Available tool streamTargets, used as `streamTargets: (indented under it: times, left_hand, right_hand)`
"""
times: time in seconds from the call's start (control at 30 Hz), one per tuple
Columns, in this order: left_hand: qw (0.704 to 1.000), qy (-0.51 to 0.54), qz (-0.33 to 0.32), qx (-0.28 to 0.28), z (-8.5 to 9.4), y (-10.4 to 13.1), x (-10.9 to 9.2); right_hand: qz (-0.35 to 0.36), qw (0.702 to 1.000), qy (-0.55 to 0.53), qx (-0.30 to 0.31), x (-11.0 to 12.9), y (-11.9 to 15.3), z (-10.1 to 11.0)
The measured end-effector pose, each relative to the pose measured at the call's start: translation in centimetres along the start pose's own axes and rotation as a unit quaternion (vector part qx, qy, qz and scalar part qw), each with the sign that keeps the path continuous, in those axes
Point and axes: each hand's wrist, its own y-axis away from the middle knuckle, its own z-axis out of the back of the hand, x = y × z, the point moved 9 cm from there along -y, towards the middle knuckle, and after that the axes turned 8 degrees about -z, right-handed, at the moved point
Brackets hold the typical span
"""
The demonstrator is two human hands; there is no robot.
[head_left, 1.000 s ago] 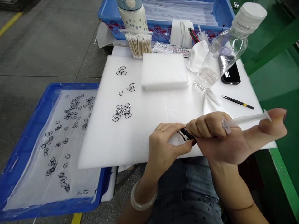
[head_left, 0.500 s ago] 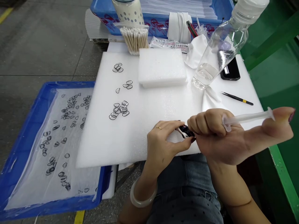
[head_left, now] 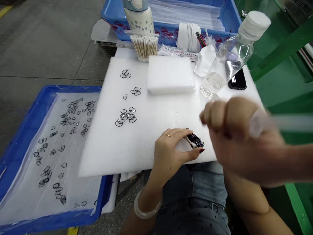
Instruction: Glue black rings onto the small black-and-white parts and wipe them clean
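Between thumb and fingers, my left hand (head_left: pixel 170 156) grips a small black and white toy car (head_left: pixel 196 141) near the front edge of the white foam board (head_left: pixel 105 150). To the right of the car, apart from it, my right hand (head_left: pixel 244 143) is closed around a clear plastic syringe (head_left: pixel 290 121). The hand and syringe are blurred, and the syringe's tip is hidden. Several small black-edged oval pieces (head_left: pixel 126 117) lie in groups on the left of the board.
A white foam block (head_left: pixel 171 74), cotton swabs (head_left: pixel 144 47), a tilted clear bottle (head_left: pixel 221 70) and a black phone (head_left: pixel 237 81) occupy the back. At the left, a blue tray (head_left: pixel 26 122) holds many black-edged pieces. A blue bin (head_left: pixel 168 32) stands behind.
My right hand has drawn away from the toy car, rightward and upward, with the syringe still in it. My left hand keeps its hold on the car. The view has shifted slightly.
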Motion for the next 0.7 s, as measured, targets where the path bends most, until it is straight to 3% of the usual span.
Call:
streamTargets:
  times: [0.1,0.17,0.2,0.23,0.3,0.4,0.47,0.53,0.57,0.63,0.7]
  left_hand:
    - [0.999,-0.016,-0.024,0.021,-0.2,0.3,-0.2]
    - [0.998,-0.031,-0.035,0.041,-0.4,0.5,-0.3]
    - [0.997,-0.038,-0.040,0.050,-0.5,0.7,-0.3]
    - [0.996,-0.044,-0.046,0.058,-0.6,0.7,-0.4]
    - [0.994,-0.056,-0.060,0.070,-0.7,0.9,-0.5]
    - [0.990,-0.084,-0.091,0.067,-0.9,1.0,-0.9]
    - [0.986,-0.103,-0.109,0.069,-1.3,1.0,-1.1]
    - [0.984,-0.113,-0.113,0.081,-1.9,1.0,-1.3]
    - [0.983,-0.114,-0.111,0.087,-2.1,1.1,-1.4]
    - [0.985,-0.108,-0.104,0.081,-1.7,1.2,-1.5]
    - [0.988,-0.082,-0.102,0.079,-0.5,1.4,-1.6]
  right_hand:
    - [0.217,0.973,-0.080,-0.022,3.8,-4.5,-0.5]
    - [0.191,0.981,-0.016,-0.022,2.2,-8.5,-1.5]
    - [0.129,0.990,0.049,-0.004,0.5,-10.2,-2.2]
    - [0.112,0.990,0.082,-0.024,-0.3,-10.8,-1.8]
    - [0.152,0.977,0.138,-0.054,-0.4,-9.2,-0.5]
    - [0.262,0.932,0.226,-0.104,1.4,-3.5,3.0]
    - [0.248,0.897,0.324,-0.168,1.7,-1.6,6.8]
    - [0.167,0.843,0.457,-0.232,0.7,-2.2,10.6]
    - [0.118,0.809,0.527,-0.235,-0.2,-3.1,11.9]
    - [0.048,0.746,0.634,-0.200,-2.1,-5.0,13.0]
    - [0.045,0.731,0.658,-0.174,-2.6,-5.7,12.8]
